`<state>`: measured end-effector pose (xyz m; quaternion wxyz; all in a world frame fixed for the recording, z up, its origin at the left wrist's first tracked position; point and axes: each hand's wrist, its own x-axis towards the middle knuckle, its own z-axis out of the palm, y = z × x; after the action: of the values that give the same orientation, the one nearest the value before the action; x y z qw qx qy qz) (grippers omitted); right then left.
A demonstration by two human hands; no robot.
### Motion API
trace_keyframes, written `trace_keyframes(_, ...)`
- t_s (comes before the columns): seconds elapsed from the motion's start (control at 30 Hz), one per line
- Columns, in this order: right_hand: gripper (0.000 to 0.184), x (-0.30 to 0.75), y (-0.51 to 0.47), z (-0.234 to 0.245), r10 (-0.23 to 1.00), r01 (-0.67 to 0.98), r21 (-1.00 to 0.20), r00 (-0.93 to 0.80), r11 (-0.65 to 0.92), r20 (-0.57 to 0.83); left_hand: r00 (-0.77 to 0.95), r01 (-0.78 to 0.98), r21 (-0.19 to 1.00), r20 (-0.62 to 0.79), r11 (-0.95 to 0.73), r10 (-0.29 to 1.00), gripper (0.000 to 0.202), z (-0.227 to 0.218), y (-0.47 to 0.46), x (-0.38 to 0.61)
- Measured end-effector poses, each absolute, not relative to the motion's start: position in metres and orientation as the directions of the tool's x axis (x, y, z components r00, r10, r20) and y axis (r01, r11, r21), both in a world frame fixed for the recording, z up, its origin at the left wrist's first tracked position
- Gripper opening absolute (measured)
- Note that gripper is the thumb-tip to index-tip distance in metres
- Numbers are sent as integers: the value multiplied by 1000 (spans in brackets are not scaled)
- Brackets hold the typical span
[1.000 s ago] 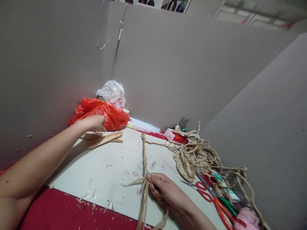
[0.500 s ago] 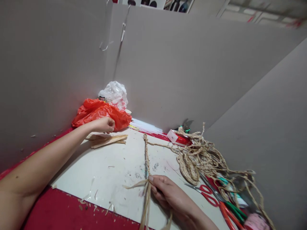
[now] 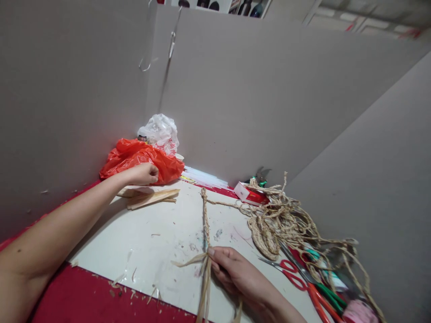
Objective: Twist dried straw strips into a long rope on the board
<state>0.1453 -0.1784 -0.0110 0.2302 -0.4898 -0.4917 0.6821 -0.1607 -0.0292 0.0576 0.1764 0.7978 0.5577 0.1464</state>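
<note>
My right hand (image 3: 234, 271) pinches a braided straw cord (image 3: 206, 220) between thumb and fingers near its lower end. Above the pinch the plait runs straight up the white board; below it, loose flat strands (image 3: 205, 294) hang down and one strand (image 3: 188, 260) sticks out to the left. My left hand (image 3: 145, 173) is closed in a fist beside an orange plastic bag (image 3: 134, 154), just above some dry, pale husk strips (image 3: 153, 197). What its fingers hold, if anything, is hidden.
A tangled heap of braided cord (image 3: 279, 220) lies to the right. Near it are red-handled scissors (image 3: 289, 273), larger orange-handled shears (image 3: 318, 300) and a red-and-white box (image 3: 249, 194). A white plastic bag (image 3: 160, 132) stands behind the orange one. Grey partitions (image 3: 218, 89) enclose the table.
</note>
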Motion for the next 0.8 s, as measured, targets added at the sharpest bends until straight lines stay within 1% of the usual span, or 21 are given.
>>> trace_keyframes(0.07,44,145,-179,-10,797,170,-898,-416,-405,-438,317,858,422,16,-294,948,11,56,-29,-161)
trace_keyframes(0.17,45,145,-180,-9,803,171,-900,-408,-400,-434,334,883,391,-134,-260,933,14,46,-27,-159)
trace_keyframes(0.23,45,144,-180,-9,805,171,-900,-403,-402,-436,376,853,447,-171,-269,911,14,42,-26,-160)
trace_keyframes(0.3,45,144,-180,-9,801,169,-898,-406,-406,-439,414,772,568,-111,-284,903,14,46,-25,-163)
trace_keyframes(0.37,45,144,-180,-9,798,169,-897,-411,-409,-441,419,657,692,-6,-299,908,18,55,-26,-167)
trace_keyframes(0.4,45,144,-179,-9,797,170,-897,-413,-407,-440,413,611,730,35,-305,910,19,59,-26,-170)
trace_keyframes(0.43,45,144,-179,-9,799,170,-899,-414,-404,-437,405,592,744,58,-310,913,20,63,-27,-172)
trace_keyframes(0.47,45,144,-179,-8,799,173,-899,-414,-402,-437,391,605,733,68,-312,918,19,65,-28,-173)
trace_keyframes(0.57,46,144,-180,-7,798,180,-898,-411,-402,-440,326,705,646,72,-293,943,13,64,-28,-171)
trace_keyframes(0.6,46,144,-180,-7,798,181,-897,-409,-404,-442,298,707,650,83,-278,951,12,63,-27,-170)
trace_keyframes(0.63,46,144,-180,-7,797,182,-896,-410,-406,-444,272,682,682,97,-263,957,13,62,-27,-168)
trace_keyframes(0.73,46,144,-180,-7,796,181,-897,-415,-402,-441,210,510,833,120,-214,970,20,62,-25,-167)
trace_keyframes(0.8,46,144,-180,-8,799,183,-900,-414,-396,-436,197,438,879,111,-188,974,24,65,-24,-168)
